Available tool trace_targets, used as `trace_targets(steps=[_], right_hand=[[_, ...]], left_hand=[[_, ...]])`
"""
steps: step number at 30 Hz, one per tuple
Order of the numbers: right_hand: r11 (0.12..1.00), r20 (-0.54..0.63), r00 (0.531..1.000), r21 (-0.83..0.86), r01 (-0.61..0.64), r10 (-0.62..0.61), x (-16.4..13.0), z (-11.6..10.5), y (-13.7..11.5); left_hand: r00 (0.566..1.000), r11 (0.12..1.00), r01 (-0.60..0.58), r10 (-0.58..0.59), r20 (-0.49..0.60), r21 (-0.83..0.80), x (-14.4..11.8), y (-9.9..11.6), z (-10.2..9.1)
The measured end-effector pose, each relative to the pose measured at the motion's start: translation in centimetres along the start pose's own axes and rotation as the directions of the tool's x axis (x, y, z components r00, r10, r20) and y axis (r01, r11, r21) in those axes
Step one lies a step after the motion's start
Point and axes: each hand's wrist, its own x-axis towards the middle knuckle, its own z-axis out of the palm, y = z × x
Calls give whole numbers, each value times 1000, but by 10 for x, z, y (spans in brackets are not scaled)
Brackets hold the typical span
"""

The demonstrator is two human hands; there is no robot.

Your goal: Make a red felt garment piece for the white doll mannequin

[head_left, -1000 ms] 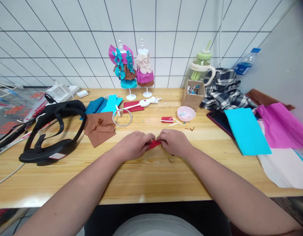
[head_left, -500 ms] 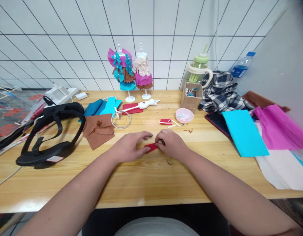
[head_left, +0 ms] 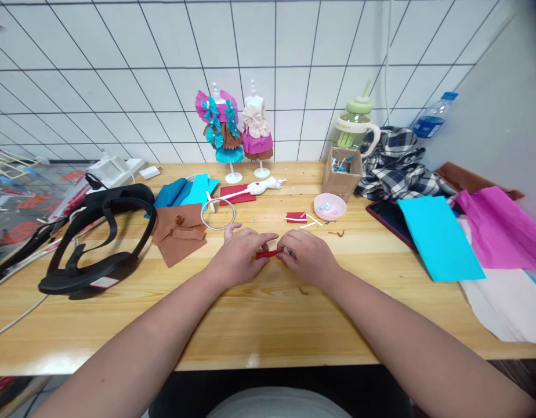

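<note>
A small folded strip of red paper [head_left: 267,253] lies between my two hands at the middle of the wooden table [head_left: 268,325]. My left hand [head_left: 239,257] pinches its left end with thumb and fingers. At the strip's right end, my right hand [head_left: 308,256] grips it with curled fingers. Most of the strip is hidden under my fingertips.
Brown paper pieces [head_left: 178,232], a white ring [head_left: 217,213] and a black headset [head_left: 100,244] lie to the left. Two dressed mini mannequins [head_left: 235,130] stand at the back. A pink bowl [head_left: 329,206], cardboard box [head_left: 341,174], cyan sheet [head_left: 439,235] and magenta sheet [head_left: 503,226] sit to the right.
My hands have drawn closer together and the red paper now looks narrower, folded into a thin strip. The view has shifted slightly.
</note>
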Motion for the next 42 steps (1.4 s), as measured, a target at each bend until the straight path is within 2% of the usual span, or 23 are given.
trace_targets(steps=[4,12,24,29,36,42], right_hand=[[999,23,999,-12,-49,49,-1,0,-3],[996,144,989,-81,-26,38,-1,7,-1],[995,188,978,-50,-85,93,2,1,1],[986,163,973,-15,-166,166,1,-1,0],[972,174,957,-3,-234,231,2,-3,0],[962,190,944,-13,-271,269,4,-2,1]], left_hand=[[1000,1000,5,-6,29,17,1,-1,5],[998,998,30,-27,58,-47,2,-4,7],[994,993,49,-39,98,-104,4,-6,6],[994,983,76,-61,92,-169,5,-11,8],[993,990,42,-26,119,-134,7,-9,6],[988,990,57,-37,148,-131,9,-12,4]])
